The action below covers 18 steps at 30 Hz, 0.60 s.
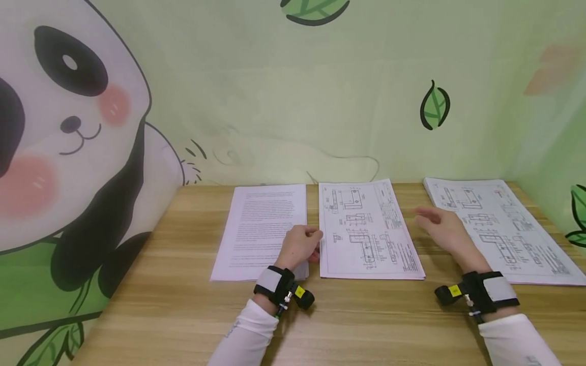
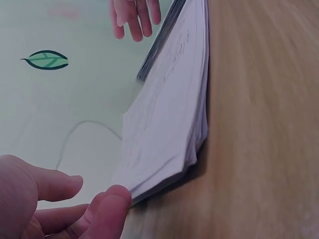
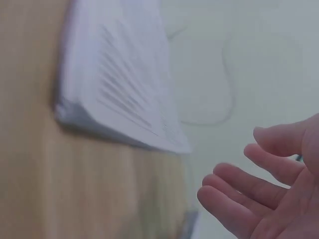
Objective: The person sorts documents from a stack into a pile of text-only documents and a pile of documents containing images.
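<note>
Wood-grain table [image 1: 361,320]: squaring white-paper drawing stack [image 1: 368,231], I think. Left hand [image 1: 299,245] loose, 9 o'clock; open right hand [image 1: 446,231] needed at 3.

In front of me, the left paper stack [image 1: 263,234], the middle paper stack [image 1: 366,229] and the right paper stack [image 1: 499,229] all look like smooth, matt printing paper, on a table [image 1: 183,315] of smooth wood or wood-look board with streaky grain and a soft sheen. The backdrop [image 1: 274,101] seems to be cloth or thin sheeting, I can't tell which, smooth but faintly creased. My sleeves [image 1: 517,340] are soft, matt, slightly wrinkled cloth, and my wrist straps [image 1: 478,290] look like dull fabric, with plastic-looking cameras [image 1: 304,299] and shiny metal fittings [image 1: 287,299].
</note>
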### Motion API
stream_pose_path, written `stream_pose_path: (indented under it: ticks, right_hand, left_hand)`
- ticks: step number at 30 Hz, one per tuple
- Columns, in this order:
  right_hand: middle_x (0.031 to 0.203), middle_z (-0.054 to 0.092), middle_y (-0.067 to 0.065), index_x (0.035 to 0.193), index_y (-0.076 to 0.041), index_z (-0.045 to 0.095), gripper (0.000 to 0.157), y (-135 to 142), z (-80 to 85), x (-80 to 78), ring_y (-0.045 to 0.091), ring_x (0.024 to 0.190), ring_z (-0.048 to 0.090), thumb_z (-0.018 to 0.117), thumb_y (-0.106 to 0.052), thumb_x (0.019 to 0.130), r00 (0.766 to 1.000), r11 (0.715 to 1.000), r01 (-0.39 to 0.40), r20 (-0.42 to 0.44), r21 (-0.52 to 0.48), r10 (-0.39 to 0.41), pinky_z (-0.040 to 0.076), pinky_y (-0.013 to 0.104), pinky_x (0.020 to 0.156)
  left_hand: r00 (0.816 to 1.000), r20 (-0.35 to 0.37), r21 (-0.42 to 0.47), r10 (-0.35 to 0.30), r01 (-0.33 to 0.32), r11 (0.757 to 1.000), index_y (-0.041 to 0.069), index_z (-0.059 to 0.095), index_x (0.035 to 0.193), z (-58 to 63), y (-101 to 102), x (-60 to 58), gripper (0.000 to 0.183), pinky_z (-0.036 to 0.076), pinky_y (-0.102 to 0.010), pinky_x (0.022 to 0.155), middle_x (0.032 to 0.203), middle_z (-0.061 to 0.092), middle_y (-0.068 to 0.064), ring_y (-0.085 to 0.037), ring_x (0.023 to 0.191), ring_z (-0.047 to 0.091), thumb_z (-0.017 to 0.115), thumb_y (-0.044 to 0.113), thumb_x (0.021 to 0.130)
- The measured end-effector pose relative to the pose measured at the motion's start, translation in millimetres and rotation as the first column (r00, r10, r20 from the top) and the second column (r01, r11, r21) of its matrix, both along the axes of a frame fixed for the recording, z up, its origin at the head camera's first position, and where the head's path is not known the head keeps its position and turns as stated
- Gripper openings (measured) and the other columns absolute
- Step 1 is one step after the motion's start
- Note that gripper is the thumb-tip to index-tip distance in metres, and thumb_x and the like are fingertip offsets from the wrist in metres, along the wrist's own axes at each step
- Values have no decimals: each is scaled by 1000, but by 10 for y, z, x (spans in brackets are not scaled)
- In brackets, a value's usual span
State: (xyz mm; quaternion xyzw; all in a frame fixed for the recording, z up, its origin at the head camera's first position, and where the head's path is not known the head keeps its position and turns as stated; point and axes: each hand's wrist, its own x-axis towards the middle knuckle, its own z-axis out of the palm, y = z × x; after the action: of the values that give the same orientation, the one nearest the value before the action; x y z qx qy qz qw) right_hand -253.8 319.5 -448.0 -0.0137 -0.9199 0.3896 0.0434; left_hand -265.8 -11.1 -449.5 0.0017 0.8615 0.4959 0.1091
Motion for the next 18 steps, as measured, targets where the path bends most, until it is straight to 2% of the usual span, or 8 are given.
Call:
stream_pose_path:
  ticks: [4, 6, 9, 12, 18]
  right_hand:
    - [133, 49, 30, 138, -2, 43, 66, 187, 131, 46, 48, 119, 45, 37, -51, 94, 998, 999, 46, -46, 19, -45, 42, 61, 89]
    - [133, 45, 35, 138, 2, 41, 63, 193, 383, 198, 51, 119, 42, 38, -45, 96, 998, 998, 62, -18, 9, -62, 41, 62, 88]
    - [133, 43, 37, 140, 1, 37, 68, 412, 415, 236, 53, 119, 40, 37, -49, 94, 994, 994, 109, 5, 15, -109, 41, 62, 85]
    - [137, 39, 38, 143, 1, 33, 74, 620, 420, 276, 56, 122, 35, 35, -54, 93, 987, 987, 159, 32, 1, -159, 36, 66, 87]
    - [147, 21, 36, 148, -4, 19, 83, 962, 382, 362, 58, 127, 23, 33, -61, 89, 957, 961, 264, 143, -82, -251, 24, 72, 93]
  left_hand:
    - [1000, -22, 9, -1, 1, 1000, 6, 59, 126, 51, 33, 23, 41, 54, -25, 49, 79, 67, -11, -14, 52, 62, 55, 27, 91]
    - [999, -40, 14, -4, 5, 1000, 6, 59, 126, 78, 53, 40, 41, 54, -25, 48, 78, 67, -11, -13, 50, 61, 55, 27, 91]
    - [998, -57, 19, -13, 14, 1000, 6, 60, 125, 120, 86, 68, 40, 54, -24, 48, 81, 68, -13, -11, 49, 59, 54, 27, 91]
    - [997, -69, 28, -29, 31, 999, 7, 59, 126, 161, 114, 94, 40, 54, -24, 49, 86, 69, -15, -12, 49, 59, 54, 27, 92]
    - [990, -117, 60, -74, 81, 995, 8, 59, 126, 194, 159, 125, 39, 58, -31, 55, 91, 70, -17, -14, 53, 62, 52, 27, 93]
